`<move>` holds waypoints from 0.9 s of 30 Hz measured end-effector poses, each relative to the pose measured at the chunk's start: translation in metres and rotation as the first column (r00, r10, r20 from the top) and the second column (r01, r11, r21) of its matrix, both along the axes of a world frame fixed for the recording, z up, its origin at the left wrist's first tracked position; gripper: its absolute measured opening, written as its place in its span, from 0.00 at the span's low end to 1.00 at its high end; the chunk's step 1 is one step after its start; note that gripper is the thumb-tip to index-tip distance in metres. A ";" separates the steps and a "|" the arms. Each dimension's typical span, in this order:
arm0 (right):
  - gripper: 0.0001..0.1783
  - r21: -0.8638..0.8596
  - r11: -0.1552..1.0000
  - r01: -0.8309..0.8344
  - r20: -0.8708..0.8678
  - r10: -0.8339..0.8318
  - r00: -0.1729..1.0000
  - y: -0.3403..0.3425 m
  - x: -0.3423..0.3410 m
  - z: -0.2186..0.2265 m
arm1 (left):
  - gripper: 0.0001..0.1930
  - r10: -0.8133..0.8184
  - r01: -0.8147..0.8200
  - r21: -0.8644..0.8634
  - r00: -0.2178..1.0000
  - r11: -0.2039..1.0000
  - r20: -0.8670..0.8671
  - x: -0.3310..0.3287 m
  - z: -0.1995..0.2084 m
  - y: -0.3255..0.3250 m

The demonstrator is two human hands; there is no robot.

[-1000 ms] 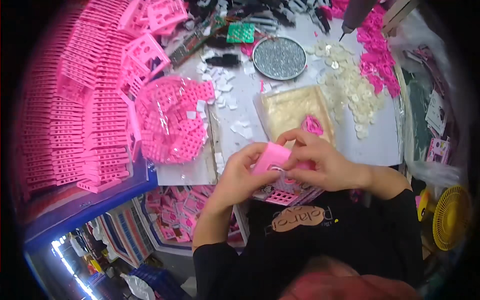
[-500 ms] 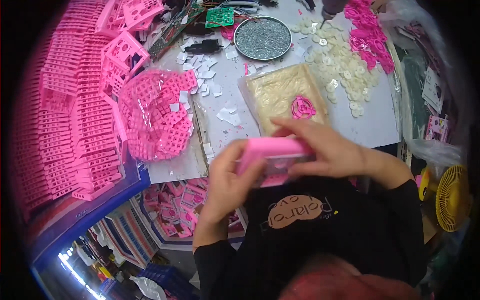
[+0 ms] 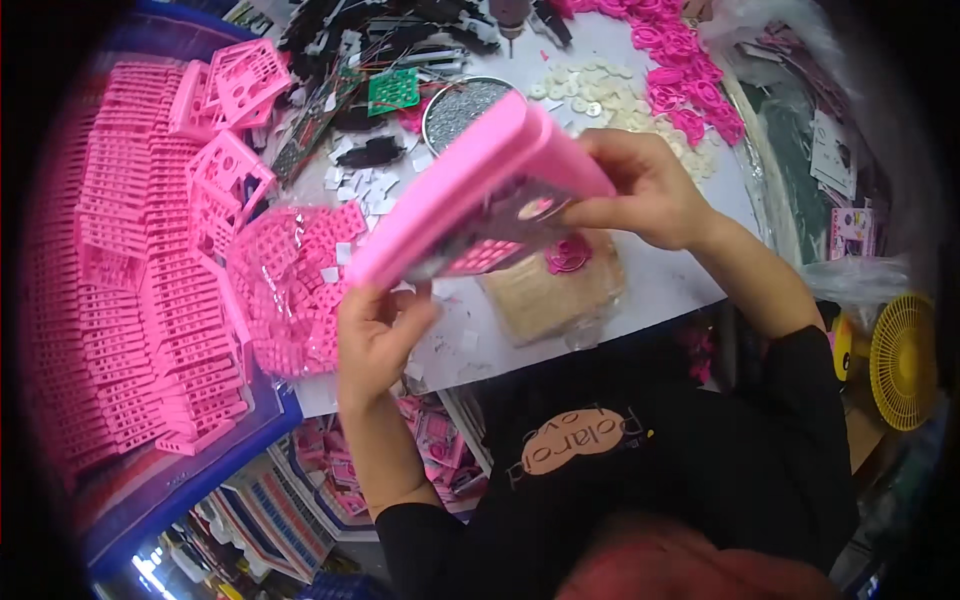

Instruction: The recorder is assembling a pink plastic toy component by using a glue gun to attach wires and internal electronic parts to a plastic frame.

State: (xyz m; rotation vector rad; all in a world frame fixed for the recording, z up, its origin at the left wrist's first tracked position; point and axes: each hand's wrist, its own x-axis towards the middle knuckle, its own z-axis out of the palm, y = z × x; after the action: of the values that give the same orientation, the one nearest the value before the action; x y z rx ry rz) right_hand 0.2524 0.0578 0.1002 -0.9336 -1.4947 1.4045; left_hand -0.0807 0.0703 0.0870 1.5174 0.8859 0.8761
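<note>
A pink plastic toy housing (image 3: 460,185) is held up and tilted between both hands, its left end lower and its open side partly showing dark parts and a pink grid. My left hand (image 3: 378,340) is closed on the lower left end. Around the right end, my right hand (image 3: 645,190) is closed with thumb and fingers. Beneath the housing lies a plastic-wrapped tan pad (image 3: 530,305), with a pink ring-shaped part (image 3: 568,254) on it. The housing partly covers a round dish of small silvery screws (image 3: 462,110).
Stacked pink housings (image 3: 150,260) fill a blue crate on the left. Beside them lies a clear bag of pink grid pieces (image 3: 290,290). White discs (image 3: 590,90) and pink ring parts (image 3: 690,80) are spread at the far right. A yellow fan (image 3: 902,362) stands at right.
Both hands have raised the housing from near my body up and away over the table, turning it to a slant. My right hand has moved farther out, and the view has shifted.
</note>
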 end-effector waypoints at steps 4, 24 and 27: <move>0.21 0.546 0.826 -0.143 0.454 -0.148 0.879 0.034 0.022 -0.025 | 0.17 0.065 0.024 0.560 0.988 0.828 -0.139 0.028 -0.015 0.009; 0.26 0.463 0.884 -0.057 0.637 -0.288 0.715 -0.014 0.033 -0.088 | 0.26 0.040 0.439 0.529 0.741 0.726 -0.671 0.091 -0.066 -0.035; 0.15 0.343 0.894 0.286 0.648 -0.446 0.617 0.023 0.052 -0.068 | 0.26 0.011 0.447 0.518 0.750 0.729 -0.662 0.090 -0.066 -0.033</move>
State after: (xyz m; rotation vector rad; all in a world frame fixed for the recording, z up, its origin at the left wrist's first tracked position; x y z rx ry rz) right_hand 0.3049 0.0811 0.0326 -1.6674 -1.8061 0.5505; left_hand 0.0093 0.0376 0.0210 2.5969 0.8488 0.4793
